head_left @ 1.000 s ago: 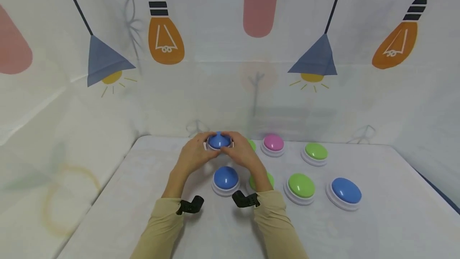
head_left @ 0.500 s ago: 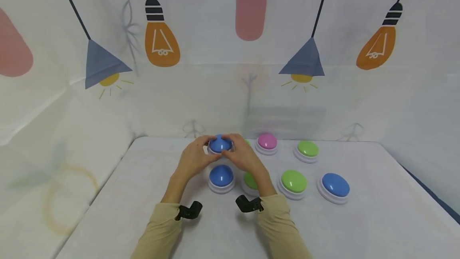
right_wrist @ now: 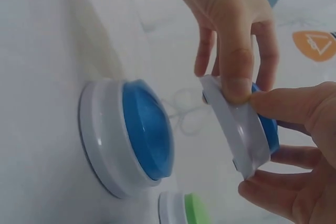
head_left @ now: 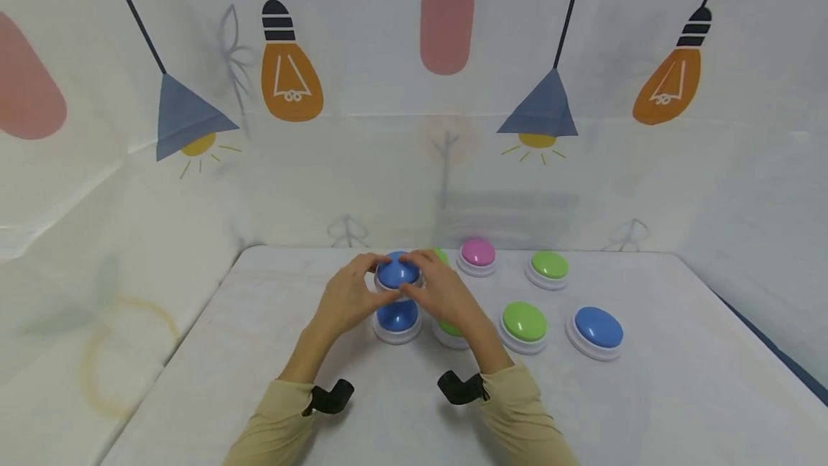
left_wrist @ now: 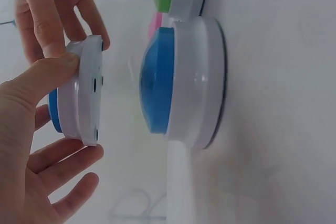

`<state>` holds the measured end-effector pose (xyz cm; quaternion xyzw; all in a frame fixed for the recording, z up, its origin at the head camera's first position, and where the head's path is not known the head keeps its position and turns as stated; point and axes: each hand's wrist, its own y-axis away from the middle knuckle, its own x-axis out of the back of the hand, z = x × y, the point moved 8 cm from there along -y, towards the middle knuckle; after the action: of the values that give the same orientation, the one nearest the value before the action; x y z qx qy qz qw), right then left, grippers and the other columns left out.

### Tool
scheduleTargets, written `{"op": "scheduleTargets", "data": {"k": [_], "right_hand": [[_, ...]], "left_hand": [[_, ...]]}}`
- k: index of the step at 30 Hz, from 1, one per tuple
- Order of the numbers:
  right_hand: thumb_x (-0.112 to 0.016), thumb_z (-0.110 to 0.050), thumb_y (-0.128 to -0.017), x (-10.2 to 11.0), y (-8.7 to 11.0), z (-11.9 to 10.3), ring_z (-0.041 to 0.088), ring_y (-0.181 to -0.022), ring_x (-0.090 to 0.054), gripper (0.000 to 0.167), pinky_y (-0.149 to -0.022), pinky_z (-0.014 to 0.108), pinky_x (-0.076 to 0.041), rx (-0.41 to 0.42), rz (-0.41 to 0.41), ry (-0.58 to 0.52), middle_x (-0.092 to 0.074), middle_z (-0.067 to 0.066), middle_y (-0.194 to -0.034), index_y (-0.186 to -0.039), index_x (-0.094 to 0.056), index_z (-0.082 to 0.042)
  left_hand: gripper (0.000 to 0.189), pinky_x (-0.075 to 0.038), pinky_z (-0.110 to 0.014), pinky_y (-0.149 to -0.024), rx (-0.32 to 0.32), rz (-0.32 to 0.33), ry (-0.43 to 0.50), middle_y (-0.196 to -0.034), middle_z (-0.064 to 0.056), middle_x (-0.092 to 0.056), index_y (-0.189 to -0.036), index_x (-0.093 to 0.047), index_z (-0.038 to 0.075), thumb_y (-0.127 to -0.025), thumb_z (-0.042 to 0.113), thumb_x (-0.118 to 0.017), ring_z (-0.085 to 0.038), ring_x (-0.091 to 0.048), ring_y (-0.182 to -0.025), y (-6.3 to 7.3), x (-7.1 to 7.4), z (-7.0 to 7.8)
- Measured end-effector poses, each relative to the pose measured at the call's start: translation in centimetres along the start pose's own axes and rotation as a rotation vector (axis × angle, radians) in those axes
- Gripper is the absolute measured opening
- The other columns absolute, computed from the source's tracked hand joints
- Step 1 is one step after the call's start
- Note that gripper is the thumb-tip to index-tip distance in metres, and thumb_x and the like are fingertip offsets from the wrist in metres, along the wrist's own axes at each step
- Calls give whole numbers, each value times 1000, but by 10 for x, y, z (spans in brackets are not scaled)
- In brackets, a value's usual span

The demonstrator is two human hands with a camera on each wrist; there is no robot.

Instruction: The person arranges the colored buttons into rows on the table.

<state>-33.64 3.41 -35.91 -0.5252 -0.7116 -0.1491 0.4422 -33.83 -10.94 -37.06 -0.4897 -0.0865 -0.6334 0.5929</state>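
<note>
Between both hands is a blue push button [head_left: 397,274] with a domed top and white base. My left hand [head_left: 351,295] grips its left side, thumb at the near edge. On the right side my right hand [head_left: 443,292] pinches it the same way, thumbs close together. The left wrist view shows the underside of the held button [left_wrist: 84,95] raised off the table, with small dark dots on it. Just nearer to me, a second blue push button [head_left: 397,318] stands on the table, partly covered by the held one in the head view.
On the white table [head_left: 621,408] to the right stand several more push buttons: a pink button [head_left: 478,252], a green button [head_left: 549,265], another green button [head_left: 525,321] and a blue button [head_left: 598,328]. Two green ones are partly hidden by the right arm. A patterned curtain [head_left: 362,164] hangs behind.
Both hands have brought the held blue button nearer to me, so it now overlaps the blue button on the table in the head view. The head view has shifted slightly.
</note>
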Motion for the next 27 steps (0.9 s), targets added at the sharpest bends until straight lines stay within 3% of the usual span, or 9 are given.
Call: {"op": "scheduleTargets", "data": {"k": [8, 15, 20, 27], "right_hand": [[-74, -24, -90, 3, 20, -18, 29, -115, -62, 49, -96, 43, -52, 98, 37, 48, -52, 12, -136, -134, -59, -11], [-75, -27, -89, 3, 43, -24, 25, -104, -66, 46, -88, 39, -56, 116, 72, 61, -54, 9, -130, -130, -61, -13], [-78, -28, -86, 5, 57, -26, 21, -103, -66, 45, -87, 37, -57, 121, 103, 36, -56, 5, -125, -127, -63, -15], [-78, -25, -85, 2, 72, -31, 19, -112, -61, 45, -92, 34, -54, 112, 72, -38, -56, 3, -126, -126, -63, -15]], "left_hand": [[60, -55, -42, -89, -62, 34, 6, -118, -7, -66, -123, -63, 7, -75, 35, -86, -24, -64, -108, 21, 13, 11], [58, -56, -39, -83, -111, 31, -14, -112, -4, -66, -121, -66, 11, -72, 33, -88, -20, -65, -102, 37, 16, 25], [58, -56, -37, -82, -99, 18, -23, -109, 0, -64, -120, -67, 13, -70, 33, -89, -18, -64, -100, 47, 17, 35], [59, -56, -36, -83, -31, -14, -5, -109, 4, -63, -120, -66, 17, -70, 37, -89, -16, -65, -101, 63, 20, 42]]}}
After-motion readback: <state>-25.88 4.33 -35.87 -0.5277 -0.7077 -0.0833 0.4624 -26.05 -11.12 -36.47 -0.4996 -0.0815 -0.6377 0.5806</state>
